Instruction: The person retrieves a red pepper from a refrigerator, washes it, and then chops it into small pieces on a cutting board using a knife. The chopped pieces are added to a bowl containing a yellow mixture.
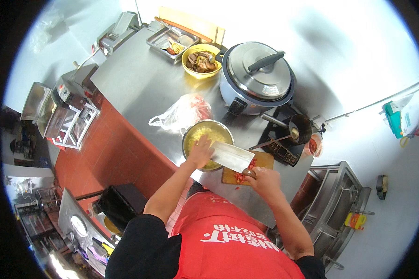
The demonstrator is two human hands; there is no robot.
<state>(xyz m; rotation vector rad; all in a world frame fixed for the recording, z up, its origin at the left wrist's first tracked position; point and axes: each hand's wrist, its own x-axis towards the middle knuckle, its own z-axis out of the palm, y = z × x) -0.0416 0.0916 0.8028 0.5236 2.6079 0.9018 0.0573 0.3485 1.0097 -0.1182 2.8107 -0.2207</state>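
A broad-bladed cleaver point(232, 156) is in my right hand point(266, 180), whose fingers wrap round its wooden handle. The blade reaches leftward from the wooden cutting board point(266, 160) to the rim of a round metal bowl point(185, 145). Pale yellow chopped pieces point(211, 132) fill much of that bowl. Over its near left side is my left hand point(200, 153), fingers stretched out close to the blade's end; whether they touch the blade I cannot tell. Chopped red pieces point(240, 178) lie on the board, partly hidden under the cleaver.
Behind the bowl are a clear plastic bag point(181, 113) and a large lidded cooker point(258, 74). A yellow bowl of brown food point(187, 62) and a metal tray point(159, 39) stand farther back. Right of the board, a small pan point(300, 129) sits on a black hob point(284, 151). A metal sink point(332, 204) adjoins.
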